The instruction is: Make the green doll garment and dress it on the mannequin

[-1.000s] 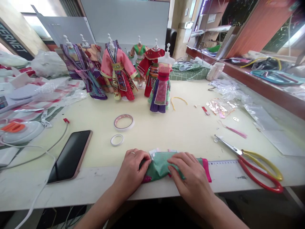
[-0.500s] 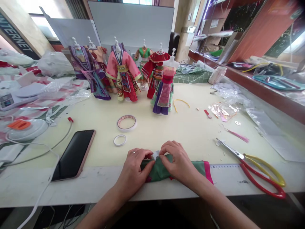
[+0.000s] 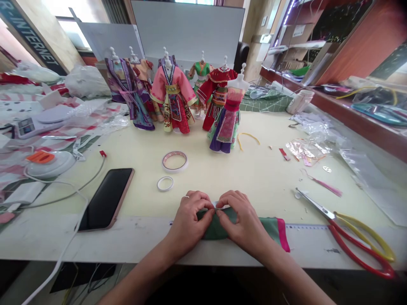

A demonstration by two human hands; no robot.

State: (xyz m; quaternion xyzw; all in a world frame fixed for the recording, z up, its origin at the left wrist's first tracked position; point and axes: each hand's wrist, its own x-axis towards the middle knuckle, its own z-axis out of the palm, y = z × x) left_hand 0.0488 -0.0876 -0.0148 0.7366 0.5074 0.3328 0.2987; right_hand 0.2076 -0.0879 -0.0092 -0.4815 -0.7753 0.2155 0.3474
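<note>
A piece of green fabric (image 3: pixel 216 230) with a pink band at its right end lies at the front of the table. My left hand (image 3: pixel 194 218) pinches its upper edge between thumb and fingers. Close beside it, my right hand (image 3: pixel 240 215) pinches the same edge, the two sets of fingertips almost touching. A small white piece (image 3: pixel 215 204) shows just behind the fingertips; what it is I cannot make out. Under the fabric runs a ruler (image 3: pixel 307 227), its marked edge visible to the right.
Scissors (image 3: pixel 332 217) with red and yellow handles lie at right. A phone (image 3: pixel 106 199), a large tape roll (image 3: pixel 174 168) and a small tape roll (image 3: pixel 165 189) are at left. Several dressed doll forms (image 3: pixel 174 95) stand behind. A pink tassel (image 3: pixel 327 187) and plastic bags (image 3: pixel 369 182) lie far right.
The view has shifted, so the table's things appear further right. My hands have drawn closer together at the fabric's edge, and the pinkish-red bit below the fabric no longer shows.
</note>
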